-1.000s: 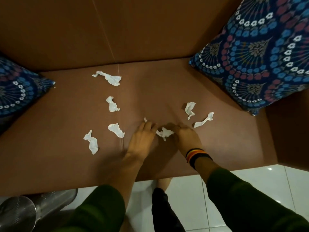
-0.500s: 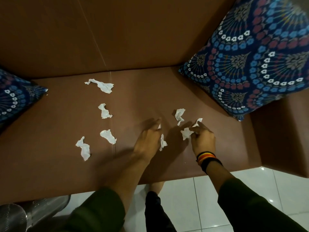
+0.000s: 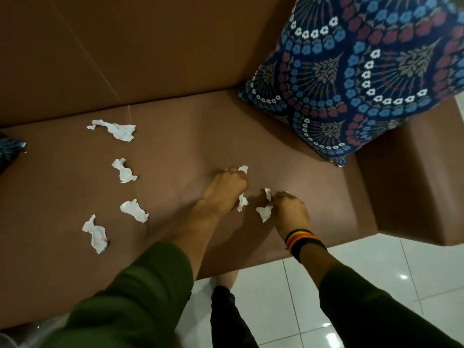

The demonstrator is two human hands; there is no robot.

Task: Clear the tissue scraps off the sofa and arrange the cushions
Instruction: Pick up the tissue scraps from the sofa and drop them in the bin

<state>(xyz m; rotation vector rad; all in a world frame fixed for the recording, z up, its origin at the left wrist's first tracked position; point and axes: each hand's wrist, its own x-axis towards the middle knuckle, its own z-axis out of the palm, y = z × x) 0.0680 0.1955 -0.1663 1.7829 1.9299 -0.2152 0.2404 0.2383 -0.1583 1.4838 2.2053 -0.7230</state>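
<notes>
On the brown sofa seat [image 3: 175, 151] my left hand [image 3: 223, 189] is closed around white tissue scraps; bits stick out at the fingertips [image 3: 243, 169] and under the palm [image 3: 242, 202]. Just to its right my right hand [image 3: 288, 209], with striped wristbands, grips more tissue scraps [image 3: 265, 212]. Several loose scraps lie on the seat to the left: a long one [image 3: 114, 129] near the backrest, then others [image 3: 123, 170], [image 3: 134, 210], [image 3: 96, 233]. A blue patterned cushion [image 3: 364, 79] leans in the right corner. A second cushion's corner [image 3: 10, 151] shows at the left edge.
The sofa's armrest [image 3: 414, 177] rises at the right. White floor tiles [image 3: 364, 267] lie below the seat's front edge, where my foot and dark trouser leg [image 3: 226, 310] stand. A shiny metal object [image 3: 10, 340] peeks in at the bottom left.
Both hands have closed on the scraps near the right cushion, which no longer lie loose on the seat. The view has shifted right, so the left cushion is nearly out of frame.
</notes>
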